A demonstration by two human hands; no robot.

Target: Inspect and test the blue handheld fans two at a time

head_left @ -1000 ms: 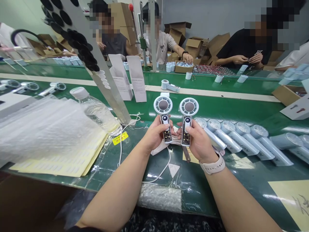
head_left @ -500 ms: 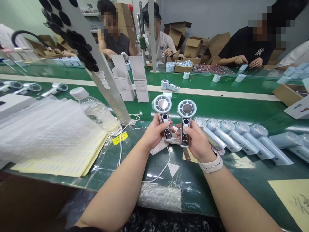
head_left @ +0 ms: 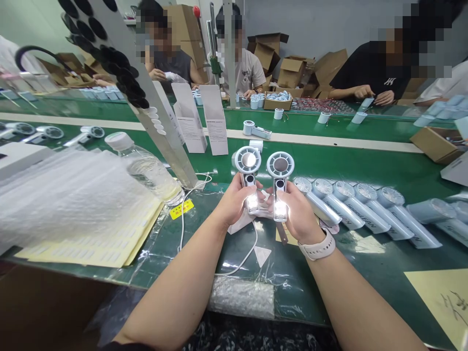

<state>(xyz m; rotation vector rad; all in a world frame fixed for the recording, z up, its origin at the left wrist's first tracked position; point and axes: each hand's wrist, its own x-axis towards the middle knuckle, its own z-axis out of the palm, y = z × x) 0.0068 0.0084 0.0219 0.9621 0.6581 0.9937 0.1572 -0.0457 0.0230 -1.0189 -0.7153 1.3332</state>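
My left hand (head_left: 237,199) is closed around the handle of a light-blue handheld fan (head_left: 247,160), thumb on its front. A second handheld fan (head_left: 280,165), of the same kind, stands upright in my right hand (head_left: 299,210), whose thumb also presses the handle front. Both round heads face me, side by side and apart. The lower handle fronts glow bright white. Under my hands lie a crumpled white cloth (head_left: 241,223) and a thin metal strip (head_left: 282,233). A white cable (head_left: 252,251) curves across the green table just below.
To the right lies a row of light-blue fans (head_left: 345,195). On the left are a plastic bottle (head_left: 137,163) and sheets in white wrap (head_left: 80,195), beside a slanted metal post (head_left: 161,131). White boxes (head_left: 215,122) stand ahead. Several people work across the belt (head_left: 329,141).
The handle fronts of both fans, dark earlier, are now brightly lit. My hands have barely moved. Across the belt, a person on the left has raised a hand, and small parts have shifted left.
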